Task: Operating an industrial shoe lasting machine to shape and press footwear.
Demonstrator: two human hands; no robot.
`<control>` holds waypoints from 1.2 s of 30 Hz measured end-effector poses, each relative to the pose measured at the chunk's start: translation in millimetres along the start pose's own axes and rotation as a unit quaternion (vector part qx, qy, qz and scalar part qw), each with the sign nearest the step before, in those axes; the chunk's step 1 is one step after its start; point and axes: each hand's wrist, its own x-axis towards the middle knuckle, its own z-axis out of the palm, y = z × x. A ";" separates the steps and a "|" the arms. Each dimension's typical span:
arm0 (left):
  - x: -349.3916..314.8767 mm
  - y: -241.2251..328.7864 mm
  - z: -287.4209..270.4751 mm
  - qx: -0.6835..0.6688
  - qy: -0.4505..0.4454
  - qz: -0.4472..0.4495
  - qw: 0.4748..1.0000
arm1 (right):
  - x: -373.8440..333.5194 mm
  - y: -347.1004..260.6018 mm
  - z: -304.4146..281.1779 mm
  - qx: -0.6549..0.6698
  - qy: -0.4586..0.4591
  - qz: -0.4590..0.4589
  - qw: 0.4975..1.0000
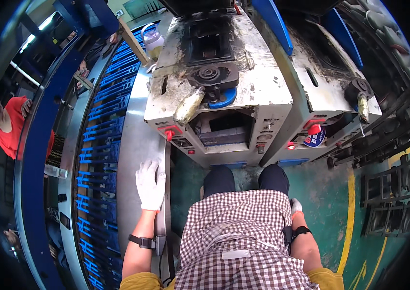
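My left hand [150, 186], in a white glove, lies on the bare metal ledge [139, 121] to my left. Its fingers are stretched out and nothing is in them. Down at my right side hangs my right hand [295, 207], also gloved. The checked apron [238, 222] partly covers it, so its fingers do not show. Ahead stands a worn white machine [267, 84] with a dark opening in its front. A handle wrapped in yellowish tape [189, 106] sticks out from its top, above a red switch [169, 135]. Neither hand touches the machine.
A conveyor of blue slats [98, 166] runs along the ledge's left. A second machine [330, 96] stands to the right, with dark racks [398, 176] beyond it. A clear jug [152, 41] sits at the far left. Across the conveyor is a person in red [14, 121].
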 end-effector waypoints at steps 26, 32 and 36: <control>-8.3 -7.5 -1.4 0.007 0.028 0.012 1.000 | -33.4 -21.9 34.9 -0.584 -0.054 -0.234 0.775; -4.8 -5.6 -0.7 0.012 0.023 0.009 1.000 | -21.4 -17.7 26.2 -0.568 -0.060 -0.239 0.785; -9.5 -3.7 -7.5 0.021 0.030 0.004 0.999 | -28.5 -16.7 35.9 -0.445 -0.068 -0.193 0.872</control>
